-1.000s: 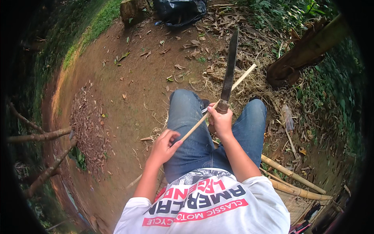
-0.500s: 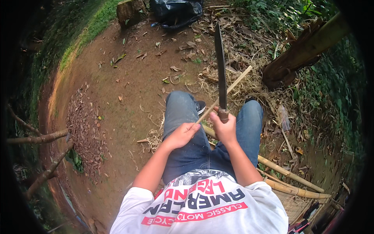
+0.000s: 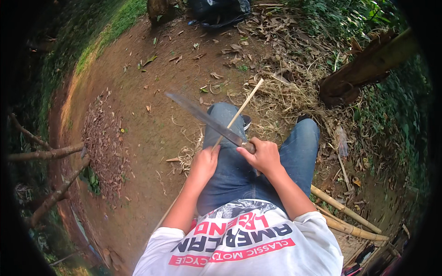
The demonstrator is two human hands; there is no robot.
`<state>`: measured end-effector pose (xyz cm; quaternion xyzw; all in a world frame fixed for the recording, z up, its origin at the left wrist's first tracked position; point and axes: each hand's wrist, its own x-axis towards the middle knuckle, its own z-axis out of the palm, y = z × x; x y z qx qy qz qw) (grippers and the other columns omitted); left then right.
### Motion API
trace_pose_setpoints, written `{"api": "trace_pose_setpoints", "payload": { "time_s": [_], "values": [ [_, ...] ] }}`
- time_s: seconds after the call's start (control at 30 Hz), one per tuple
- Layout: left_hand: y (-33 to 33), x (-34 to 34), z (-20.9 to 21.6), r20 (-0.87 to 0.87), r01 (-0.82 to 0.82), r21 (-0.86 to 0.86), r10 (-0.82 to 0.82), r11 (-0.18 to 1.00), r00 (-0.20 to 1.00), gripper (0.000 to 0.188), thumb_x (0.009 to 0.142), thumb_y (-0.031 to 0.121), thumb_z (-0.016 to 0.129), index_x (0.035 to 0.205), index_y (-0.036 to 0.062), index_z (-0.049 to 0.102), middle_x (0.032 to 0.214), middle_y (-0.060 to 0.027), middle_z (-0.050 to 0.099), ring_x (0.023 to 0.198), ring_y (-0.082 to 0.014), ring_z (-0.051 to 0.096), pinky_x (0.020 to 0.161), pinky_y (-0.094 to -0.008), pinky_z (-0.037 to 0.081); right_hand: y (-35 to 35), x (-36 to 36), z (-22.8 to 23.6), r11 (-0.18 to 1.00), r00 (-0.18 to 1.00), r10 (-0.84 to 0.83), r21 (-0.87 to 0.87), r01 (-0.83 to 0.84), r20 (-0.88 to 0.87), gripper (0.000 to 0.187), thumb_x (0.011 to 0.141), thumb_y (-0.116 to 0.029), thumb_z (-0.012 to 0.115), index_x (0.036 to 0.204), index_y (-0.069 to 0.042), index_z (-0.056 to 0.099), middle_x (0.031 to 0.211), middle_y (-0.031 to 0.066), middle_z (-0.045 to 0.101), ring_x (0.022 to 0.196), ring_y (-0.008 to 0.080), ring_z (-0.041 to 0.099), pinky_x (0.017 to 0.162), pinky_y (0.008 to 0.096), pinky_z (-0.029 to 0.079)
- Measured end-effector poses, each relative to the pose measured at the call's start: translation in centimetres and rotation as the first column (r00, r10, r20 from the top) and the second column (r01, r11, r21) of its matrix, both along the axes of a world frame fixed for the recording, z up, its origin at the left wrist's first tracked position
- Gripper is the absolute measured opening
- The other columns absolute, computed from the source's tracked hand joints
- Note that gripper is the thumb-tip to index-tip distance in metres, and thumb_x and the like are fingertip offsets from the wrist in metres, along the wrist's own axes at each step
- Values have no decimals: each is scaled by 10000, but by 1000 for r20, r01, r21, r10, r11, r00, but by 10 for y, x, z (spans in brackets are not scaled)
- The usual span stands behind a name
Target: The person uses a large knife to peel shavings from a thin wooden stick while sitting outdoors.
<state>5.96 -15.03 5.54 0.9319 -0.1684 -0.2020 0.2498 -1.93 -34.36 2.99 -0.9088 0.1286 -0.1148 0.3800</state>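
Note:
My left hand (image 3: 205, 164) is closed around a thin pale strip of bamboo or wood (image 3: 247, 100), in front of my left knee. The strip slants up and to the right from my fingers. A thin pale length also shows beside my left forearm, probably its other end. In my right hand (image 3: 264, 158) is the handle of a long machete (image 3: 202, 117). Its dark blade points up and to the left, slightly blurred toward the tip. The blade crosses the strip just beyond my left fingers; whether it touches the strip, I cannot tell.
Curled shavings (image 3: 184, 156) lie on the bare soil beside my left leg. Bamboo poles (image 3: 345, 209) rest at my right side. Ahead stand a leaning trunk (image 3: 343, 87), a stump (image 3: 159, 10) and a black plastic bag (image 3: 221, 13). Branches (image 3: 50, 154) jut in from the left.
The machete has swung from pointing almost straight ahead to pointing left across the strip. My right hand has moved left and toward me; my left hand has come slightly back with the strip.

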Motion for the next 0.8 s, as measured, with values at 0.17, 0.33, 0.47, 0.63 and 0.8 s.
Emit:
{"api": "trace_pose_setpoints", "payload": {
  "time_s": [0.17,0.33,0.47,0.63,0.8],
  "values": [
    [1,-1,4,16,11,168,-14,986,1000,461,998,375,438,838,-18,618,734,-279,611,745,-470,608,654,-535,472,4,25,-13,978,979,74,-179,-109,-190,687,800,-677,563,623,-19,645,557,171,616,534,343,642,507,425,515],
    [4,1,0,10,24,203,-27,979,1000,461,1001,379,428,829,-4,619,721,-266,618,722,-462,612,640,-532,478,-15,28,-23,982,974,52,-164,-90,-221,675,794,-661,579,630,-9,634,562,196,600,563,372,629,544,451,509],
    [6,3,-4,7,52,197,-54,979,998,457,1001,381,422,843,2,624,718,-260,627,716,-454,623,637,-529,492,-22,30,-23,963,954,74,-228,-144,-290,684,789,-674,572,630,-12,635,557,191,597,575,366,635,543,444,510],
    [8,3,-5,6,57,210,-60,976,998,466,998,398,414,872,9,638,724,-258,643,710,-446,643,644,-531,516,-26,31,-26,954,954,81,-256,-159,-290,721,778,-727,531,644,-29,646,579,170,619,576,334,649,546,422,519],
    [8,1,-4,19,33,199,-38,979,999,425,994,362,449,837,7,623,697,-259,620,697,-454,621,625,-524,496,-32,30,-35,942,962,80,-295,-158,-260,720,766,-735,545,636,-33,639,562,160,611,565,331,645,536,420,514]
  ]
}}
